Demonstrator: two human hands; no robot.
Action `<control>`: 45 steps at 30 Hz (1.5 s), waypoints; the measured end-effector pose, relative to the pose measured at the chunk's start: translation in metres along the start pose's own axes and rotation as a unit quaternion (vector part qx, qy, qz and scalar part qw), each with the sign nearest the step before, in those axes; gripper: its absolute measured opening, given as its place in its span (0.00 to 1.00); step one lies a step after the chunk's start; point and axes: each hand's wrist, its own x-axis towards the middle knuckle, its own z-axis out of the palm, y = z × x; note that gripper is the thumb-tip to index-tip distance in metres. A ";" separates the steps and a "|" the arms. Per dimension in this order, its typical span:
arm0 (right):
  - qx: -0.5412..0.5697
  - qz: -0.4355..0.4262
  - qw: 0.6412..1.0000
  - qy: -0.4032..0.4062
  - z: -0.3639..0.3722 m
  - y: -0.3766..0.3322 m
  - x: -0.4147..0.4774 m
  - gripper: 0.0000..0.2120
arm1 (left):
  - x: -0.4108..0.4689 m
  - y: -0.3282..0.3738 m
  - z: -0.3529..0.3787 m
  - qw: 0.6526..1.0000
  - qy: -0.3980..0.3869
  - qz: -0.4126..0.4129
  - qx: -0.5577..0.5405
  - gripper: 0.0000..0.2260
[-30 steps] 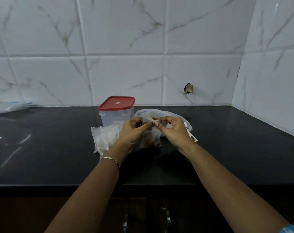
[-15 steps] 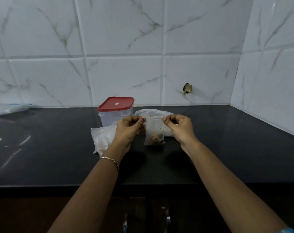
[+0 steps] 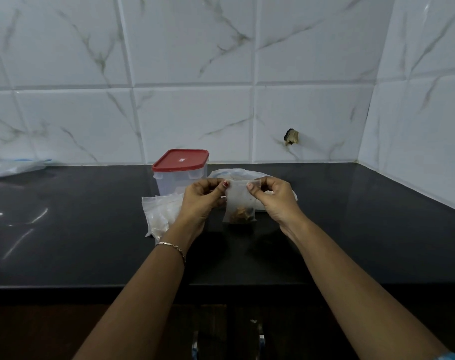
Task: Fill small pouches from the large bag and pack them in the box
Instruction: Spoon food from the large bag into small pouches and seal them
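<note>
A small clear pouch [image 3: 239, 202] with brown pieces at its bottom hangs upright above the black counter. My left hand [image 3: 201, 201] pinches its top left corner and my right hand [image 3: 275, 200] pinches its top right corner. Behind my right hand lies the large white plastic bag [image 3: 236, 173], mostly hidden. The clear box with a red lid [image 3: 180, 171] stands shut at the back, just left of the pouch. A pile of empty clear pouches [image 3: 161, 215] lies on the counter under my left wrist.
The black counter [image 3: 78, 229] runs to white tiled walls at the back and right. A plastic bag [image 3: 14, 167] lies at the far left edge. The counter's front edge is below my forearms.
The pouch rose from the large bag and now hangs flat between both hands. My hands moved apart along its top edge.
</note>
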 end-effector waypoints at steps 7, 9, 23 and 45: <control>-0.003 -0.009 1.000 0.008 0.001 -0.001 0.000 0.02 | -0.003 0.001 0.004 0.999 -0.032 -0.018 -0.014 0.13; -0.009 -0.009 1.000 -0.004 0.001 0.000 -0.001 0.02 | -0.003 0.000 0.004 0.999 -0.032 -0.014 0.009 0.12; -0.019 -0.016 0.999 -0.037 0.006 0.007 0.000 0.05 | 0.000 -0.008 0.007 0.992 -0.032 0.034 0.116 0.04; -0.054 -0.046 0.997 -0.025 0.007 0.010 0.005 0.08 | -0.002 -0.005 0.008 0.989 -0.011 0.062 0.130 0.03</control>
